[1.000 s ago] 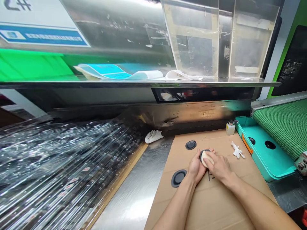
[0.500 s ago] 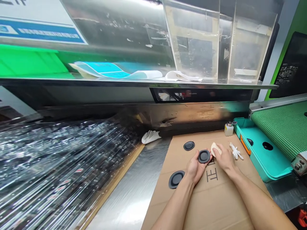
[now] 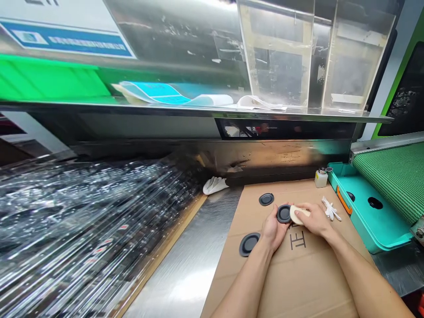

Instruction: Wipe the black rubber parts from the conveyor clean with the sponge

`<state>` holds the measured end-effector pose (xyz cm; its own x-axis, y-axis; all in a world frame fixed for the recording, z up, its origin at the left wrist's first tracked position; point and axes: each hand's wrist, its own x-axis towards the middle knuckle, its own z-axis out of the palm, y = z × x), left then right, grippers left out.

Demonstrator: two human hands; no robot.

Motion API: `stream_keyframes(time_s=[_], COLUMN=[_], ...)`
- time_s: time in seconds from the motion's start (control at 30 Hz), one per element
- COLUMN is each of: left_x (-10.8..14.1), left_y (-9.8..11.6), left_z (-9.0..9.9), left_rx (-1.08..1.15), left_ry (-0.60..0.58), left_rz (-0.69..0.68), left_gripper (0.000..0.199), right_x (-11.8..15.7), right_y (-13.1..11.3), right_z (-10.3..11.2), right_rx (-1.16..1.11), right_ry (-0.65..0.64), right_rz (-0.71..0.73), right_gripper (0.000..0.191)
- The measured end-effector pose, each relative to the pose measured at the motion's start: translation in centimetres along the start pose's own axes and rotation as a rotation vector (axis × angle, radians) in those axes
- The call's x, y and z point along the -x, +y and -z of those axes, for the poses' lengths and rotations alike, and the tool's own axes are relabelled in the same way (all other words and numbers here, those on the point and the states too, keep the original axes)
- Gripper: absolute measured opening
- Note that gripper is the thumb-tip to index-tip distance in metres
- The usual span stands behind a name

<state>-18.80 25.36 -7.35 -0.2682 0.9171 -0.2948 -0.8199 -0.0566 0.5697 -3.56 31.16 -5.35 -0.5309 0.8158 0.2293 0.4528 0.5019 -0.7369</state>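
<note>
My left hand (image 3: pixel 272 229) holds a dark oval ring-shaped part (image 3: pixel 284 213) above the cardboard (image 3: pixel 265 282), palm partly up. A cream-coloured round pad (image 3: pixel 299 215) is gripped in my right hand (image 3: pixel 314 218), its left edge against or just over the right rim of the dark part. Behind my hands lies a small dark oval part (image 3: pixel 266 199). A larger dark part (image 3: pixel 249 244) rests left of my left forearm, partly hidden by it.
A white glove (image 3: pixel 330 209) and a small white bottle (image 3: pixel 321 177) are on the right. Beyond stand a teal tray (image 3: pixel 380 225) and a green conveyor belt (image 3: pixel 394 176). Clear plastic-wrapped pieces (image 3: pixel 99 221) fill the left; another white glove (image 3: pixel 215 185) lies beside them.
The pad in my right hand has turned flatter and come to the dark part's right edge. The whole view has shifted slightly, moving the scene rightward.
</note>
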Motion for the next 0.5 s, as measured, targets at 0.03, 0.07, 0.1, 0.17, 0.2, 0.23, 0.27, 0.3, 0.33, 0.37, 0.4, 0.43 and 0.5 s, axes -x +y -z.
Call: stream_keyframes(time_s=[0.03, 0.07, 0.1, 0.17, 0.2, 0.23, 0.27, 0.3, 0.33, 0.37, 0.4, 0.43, 0.5], left_x=[0.1, 0.2, 0.2, 0.2, 0.2, 0.1, 0.1, 0.0, 0.0, 0.0, 0.1, 0.2, 0.3], left_y=[-0.1, -0.1, -0.2, -0.2, -0.2, -0.1, 0.1, 0.2, 0.4, 0.5, 0.6, 0.6, 0.6], left_z=[-0.1, -0.1, -0.2, -0.1, 0.0, 0.1, 0.3, 0.4, 0.5, 0.6, 0.6, 0.5, 0.2], left_rx=[-0.004, -0.012, -0.023, -0.040, -0.041, -0.037, -0.029, -0.017, -0.004, 0.011, 0.025, 0.037, 0.056], left_ry=[0.000, -0.003, -0.004, -0.006, -0.002, 0.005, 0.014, 0.022, 0.028, 0.033, 0.035, 0.034, 0.033], left_rz=[-0.007, -0.017, -0.029, -0.057, -0.072, -0.089, -0.107, -0.122, -0.134, -0.139, -0.137, -0.128, -0.094], left_gripper=[0.035, 0.034, 0.032, 0.030, 0.030, 0.030, 0.030, 0.031, 0.032, 0.033, 0.034, 0.034, 0.036], right_x=[0.1, 0.2, 0.3, 0.4, 0.4, 0.4, 0.3, 0.3, 0.2, 0.1, 0.0, -0.1, -0.3], right_y=[-0.2, -0.3, -0.4, -0.5, -0.5, -0.5, -0.5, -0.4, -0.3, -0.1, 0.2, 0.6, 1.7], right_z=[-0.2, -0.3, -0.4, -0.4, -0.2, 0.1, 0.4, 0.8, 1.3, 1.8, 2.3, 2.8, 3.7], right_rx=[-0.009, 0.007, 0.037, 0.116, 0.159, 0.201, 0.238, 0.275, 0.317, 0.370, 0.437, 0.518, 0.654], right_ry=[-0.057, -0.096, -0.105, -0.045, -0.014, -0.010, -0.037, -0.080, -0.105, -0.083, -0.010, 0.093, 0.244], right_rz=[0.015, 0.016, 0.004, -0.047, -0.069, -0.082, -0.084, -0.075, -0.066, -0.062, -0.073, -0.105, -0.216], right_gripper=[0.033, 0.032, 0.031, 0.032, 0.033, 0.033, 0.031, 0.029, 0.029, 0.030, 0.030, 0.030, 0.029])
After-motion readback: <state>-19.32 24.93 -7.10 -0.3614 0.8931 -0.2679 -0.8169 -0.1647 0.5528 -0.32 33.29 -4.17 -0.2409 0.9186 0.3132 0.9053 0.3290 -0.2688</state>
